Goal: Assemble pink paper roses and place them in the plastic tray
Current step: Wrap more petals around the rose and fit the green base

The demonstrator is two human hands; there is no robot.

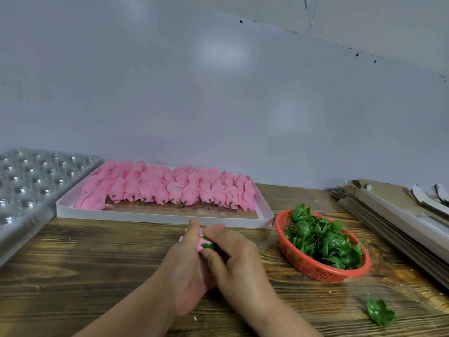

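Pink paper rose [197,242] sits pinched in the left hand [187,271], while the right hand [237,259] clamps a green plastic calyx [209,245] against its base (squeeze too hard and petals may crumple). Beyond lies the white shallow box of pink blooms [167,188]; far left, the clear plastic tray [26,186].

1 view only, head-worn, wide-angle. Looks forward and slightly down across wooden table [97,263] toward grey wall [218,93]. Wall fills upper half of frame, table lower half. Both forearms enter from bottom edge; left hand [184,266] and right hand [233,259] meet close to lens, near centre-bottom. Edges curve from lens distortion.
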